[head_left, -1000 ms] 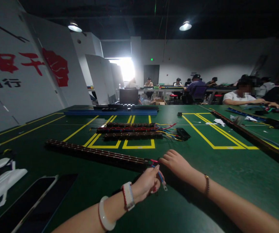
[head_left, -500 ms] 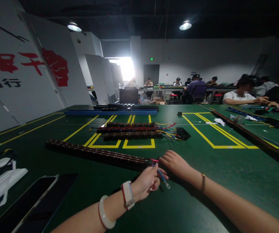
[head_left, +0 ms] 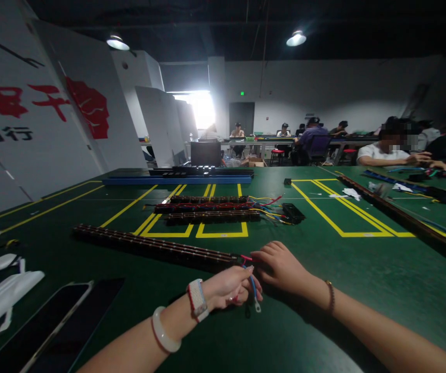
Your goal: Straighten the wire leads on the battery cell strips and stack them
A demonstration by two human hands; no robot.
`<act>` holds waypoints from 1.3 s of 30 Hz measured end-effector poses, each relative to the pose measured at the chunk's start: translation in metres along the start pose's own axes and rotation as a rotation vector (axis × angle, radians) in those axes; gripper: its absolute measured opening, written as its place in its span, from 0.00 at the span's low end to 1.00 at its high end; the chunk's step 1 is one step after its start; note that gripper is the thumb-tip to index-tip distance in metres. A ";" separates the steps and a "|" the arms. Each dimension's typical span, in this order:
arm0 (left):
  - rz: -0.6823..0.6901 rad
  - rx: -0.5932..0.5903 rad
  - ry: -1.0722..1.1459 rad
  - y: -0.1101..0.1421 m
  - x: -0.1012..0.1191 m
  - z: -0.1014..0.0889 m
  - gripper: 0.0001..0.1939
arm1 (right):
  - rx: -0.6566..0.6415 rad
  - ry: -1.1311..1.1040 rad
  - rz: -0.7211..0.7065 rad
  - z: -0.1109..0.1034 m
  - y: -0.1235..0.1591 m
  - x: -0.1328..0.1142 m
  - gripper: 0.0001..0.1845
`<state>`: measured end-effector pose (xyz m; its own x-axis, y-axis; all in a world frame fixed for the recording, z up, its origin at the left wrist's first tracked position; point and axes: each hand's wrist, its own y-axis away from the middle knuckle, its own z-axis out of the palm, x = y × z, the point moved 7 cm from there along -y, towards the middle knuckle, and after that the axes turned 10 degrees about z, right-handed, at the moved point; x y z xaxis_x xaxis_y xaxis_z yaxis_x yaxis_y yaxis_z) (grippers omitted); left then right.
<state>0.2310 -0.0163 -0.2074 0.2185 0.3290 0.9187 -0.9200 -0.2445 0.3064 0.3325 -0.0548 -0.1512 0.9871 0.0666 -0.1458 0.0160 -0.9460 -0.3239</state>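
— Where is the blue wire (head_left: 253,286)?
— At the right-hand end of the long dark bar (head_left: 156,247). It bends down toward the wearer, with a metal ring (head_left: 258,307) on its free tip.

— And how does the bar lie?
— Slantwise: its far end is off to the left, and its near end stops right by both hands. A short red wire (head_left: 246,258) sticks out there, pointing right.

— Which hand is nearer to the blue wire?
— The left hand (head_left: 226,290). Thumb and finger seem to pinch it from the left, just below the bar's end, so the ring hangs out beyond them, to their lower right.

— What about the right hand (head_left: 283,267)?
— It comes in from the other side, fingers curled, tips next to the red wire. I can't tell whether they grip it.

— Anything farther out?
— Shorter bars (head_left: 211,216) lie beyond on the green table (head_left: 324,336), about parallel to its far edge, and a co-worker (head_left: 382,153) sits at the far right.
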 end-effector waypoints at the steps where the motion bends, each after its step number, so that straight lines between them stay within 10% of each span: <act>1: 0.020 0.016 -0.032 -0.001 -0.001 -0.002 0.24 | -0.024 -0.042 0.027 -0.002 0.001 -0.003 0.24; 5: 0.088 0.112 -0.075 -0.006 -0.008 -0.009 0.29 | -0.072 -0.097 0.085 -0.004 0.008 -0.015 0.37; 13: 0.067 0.079 -0.056 0.001 0.001 0.002 0.30 | -0.012 -0.100 0.213 -0.005 0.006 -0.008 0.19; 20: 0.113 0.125 -0.047 0.003 0.003 0.004 0.28 | 0.090 -0.011 0.109 -0.007 0.002 -0.012 0.02; 29: 0.201 0.259 0.061 -0.008 -0.007 0.006 0.25 | 0.283 0.341 -0.225 -0.002 0.015 -0.040 0.07; 39: 0.301 0.272 0.236 -0.022 -0.016 -0.004 0.22 | 0.292 0.525 -0.282 -0.001 0.024 -0.063 0.10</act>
<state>0.2465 -0.0129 -0.2294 -0.1540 0.3972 0.9047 -0.8056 -0.5806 0.1178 0.2709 -0.0820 -0.1487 0.8994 0.0656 0.4323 0.3140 -0.7850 -0.5341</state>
